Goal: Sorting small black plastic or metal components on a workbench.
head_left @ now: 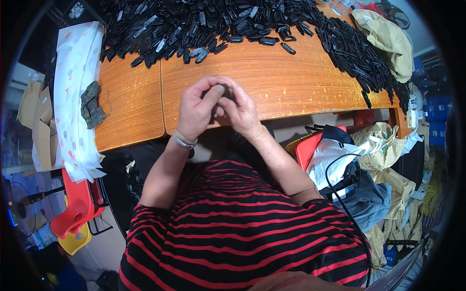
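Observation:
My left hand (195,109) and my right hand (241,109) meet above the table's near edge, fingers curled inward and thumbs side by side. Between them sits a small black plastic part (227,91), mostly covered by the fingers, so its exact shape does not show. A metal bangle circles my left wrist. Beyond my hands, a broad heap of black plastic parts (194,24) covers the far side of the wooden table (286,82). One loose part (288,48) lies a little apart from the heap.
A second pile of slim black pieces (349,48) runs down the table's right side. Left are a patterned white sheet (73,77) and a dark knitted glove (91,104). Red chairs (77,208) and brown paper bags (383,140) flank me. A black cable hangs at right.

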